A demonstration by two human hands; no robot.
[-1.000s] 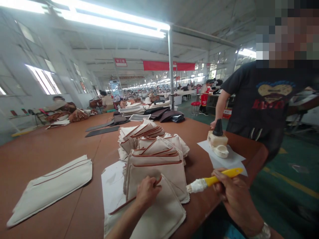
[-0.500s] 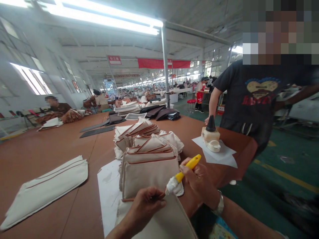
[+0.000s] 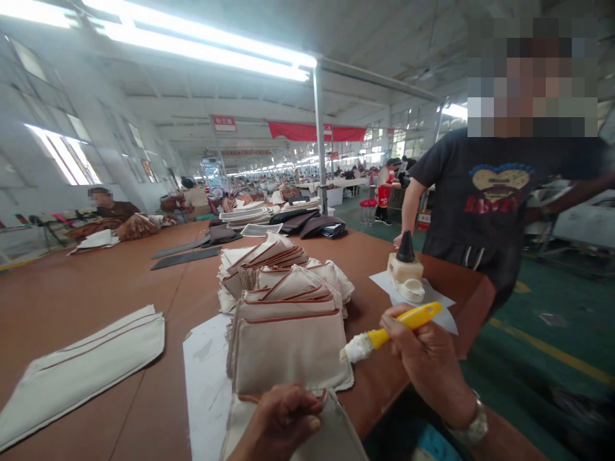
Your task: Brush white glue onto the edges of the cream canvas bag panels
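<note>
Fabric panel (image 3: 336, 426), cut off at six o'clock, is pinched in the left hand (image 3: 283, 419); the right hand (image 3: 427, 362) grips a yellow brush (image 3: 416, 316); the pale container's (image 3: 406, 270) contents, at two o'clock, are unclear.

Silver-coloured watch (image 3: 476, 421) on right wrist (image 3: 460, 407)

Yellow-handled brush (image 3: 409, 318), white-smeared, tilted near overlapping cream panels (image 3: 291, 352) edged brown

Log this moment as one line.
left hand: on cream piece | right hand: holding yellow brush | glue-like white: on bristles
</note>
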